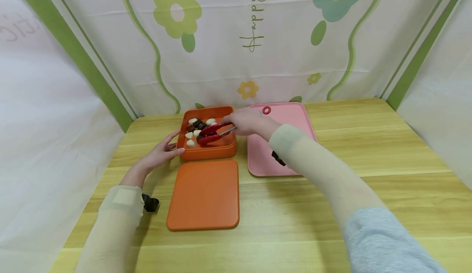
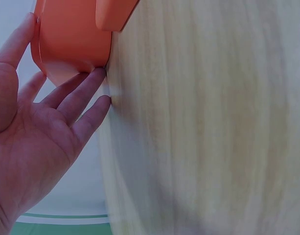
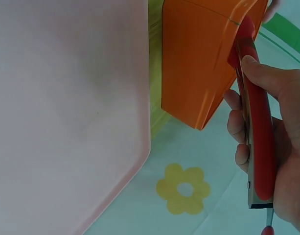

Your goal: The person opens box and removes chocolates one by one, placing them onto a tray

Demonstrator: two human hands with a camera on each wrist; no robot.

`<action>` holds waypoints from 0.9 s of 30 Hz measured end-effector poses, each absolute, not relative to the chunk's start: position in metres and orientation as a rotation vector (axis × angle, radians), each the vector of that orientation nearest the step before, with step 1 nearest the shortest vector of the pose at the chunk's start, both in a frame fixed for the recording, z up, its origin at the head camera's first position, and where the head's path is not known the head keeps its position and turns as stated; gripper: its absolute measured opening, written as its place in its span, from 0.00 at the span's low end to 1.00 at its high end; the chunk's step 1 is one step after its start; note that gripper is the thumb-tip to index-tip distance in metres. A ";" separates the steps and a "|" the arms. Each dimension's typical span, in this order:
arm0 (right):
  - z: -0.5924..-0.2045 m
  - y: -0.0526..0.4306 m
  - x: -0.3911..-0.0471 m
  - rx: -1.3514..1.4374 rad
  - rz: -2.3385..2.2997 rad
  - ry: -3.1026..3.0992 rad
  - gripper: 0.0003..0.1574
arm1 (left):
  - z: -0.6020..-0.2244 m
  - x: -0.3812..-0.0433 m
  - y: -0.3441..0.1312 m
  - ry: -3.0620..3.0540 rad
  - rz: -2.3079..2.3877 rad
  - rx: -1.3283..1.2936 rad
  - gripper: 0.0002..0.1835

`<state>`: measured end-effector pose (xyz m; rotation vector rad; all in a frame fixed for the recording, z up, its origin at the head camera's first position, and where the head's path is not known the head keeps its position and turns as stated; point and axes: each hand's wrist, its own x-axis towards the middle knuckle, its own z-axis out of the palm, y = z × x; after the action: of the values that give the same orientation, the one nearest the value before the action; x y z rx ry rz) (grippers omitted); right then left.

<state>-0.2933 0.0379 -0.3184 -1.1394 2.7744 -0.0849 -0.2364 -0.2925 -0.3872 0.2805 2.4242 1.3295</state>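
Note:
An orange box (image 1: 208, 155) holds several white and dark brown pieces (image 1: 199, 124) that look like chocolates. My right hand (image 1: 254, 122) grips red-handled metal tongs (image 3: 261, 137), thumb on one arm and fingers curled around the other. Inside the box, the red tong tips (image 1: 209, 139) reach down among the dark pieces; what lies between them is partly hidden. My left hand (image 1: 159, 154) rests against the box's left side, thumb near the front corner and fingers extended along the wall, as the left wrist view shows.
An orange lid (image 1: 204, 195) lies flat on the wooden table (image 1: 280, 224) in front of the box. To the right lies a pink tray (image 1: 262, 158), partly under my right forearm. A flowered white cloth (image 1: 214, 68) hangs behind the table.

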 end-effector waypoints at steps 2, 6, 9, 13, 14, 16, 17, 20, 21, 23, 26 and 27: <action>-0.315 0.043 -0.293 -1.177 -0.107 2.779 0.27 | -0.386 -0.236 -0.292 2.424 1.330 0.280 0.44; -0.306 0.055 -0.294 -1.257 -0.120 2.811 0.27 | -0.386 -0.237 -0.293 2.425 1.331 0.278 0.44; -0.301 0.066 -0.295 -1.276 -0.151 2.823 0.26 | -0.386 -0.237 -0.294 2.420 1.335 0.278 0.44; -0.297 0.079 -0.294 -1.279 -0.226 2.812 0.27 | -0.387 -0.237 -0.295 2.395 1.359 0.287 0.44; -0.296 0.083 -0.292 -1.283 -0.243 2.809 0.27 | -0.388 -0.237 -0.295 2.390 1.367 0.289 0.44; -0.295 0.089 -0.290 -1.298 -0.269 2.807 0.27 | -0.388 -0.237 -0.295 2.385 1.376 0.295 0.44; -0.294 0.093 -0.289 -1.307 -0.285 2.804 0.27 | -0.388 -0.237 -0.295 2.386 1.377 0.296 0.44; -0.293 0.103 -0.286 -1.317 -0.333 2.792 0.27 | -0.388 -0.237 -0.294 2.384 1.375 0.300 0.44; -0.292 0.106 -0.284 -1.315 -0.346 2.791 0.27 | -0.388 -0.236 -0.294 2.383 1.374 0.298 0.44; -0.290 0.113 -0.282 -1.310 -0.366 2.790 0.27 | -0.388 -0.236 -0.293 2.385 1.367 0.293 0.45; -0.287 0.124 -0.279 -1.300 -0.375 2.798 0.28 | -0.388 -0.236 -0.293 2.388 1.356 0.290 0.45; -0.285 0.127 -0.278 -1.300 -0.374 2.801 0.28 | -0.388 -0.236 -0.292 2.389 1.355 0.289 0.45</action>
<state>-0.2780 0.1275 -0.2852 -1.2998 2.8014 -0.3739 -0.2358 -0.2925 -0.3875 0.2888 2.3889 1.3546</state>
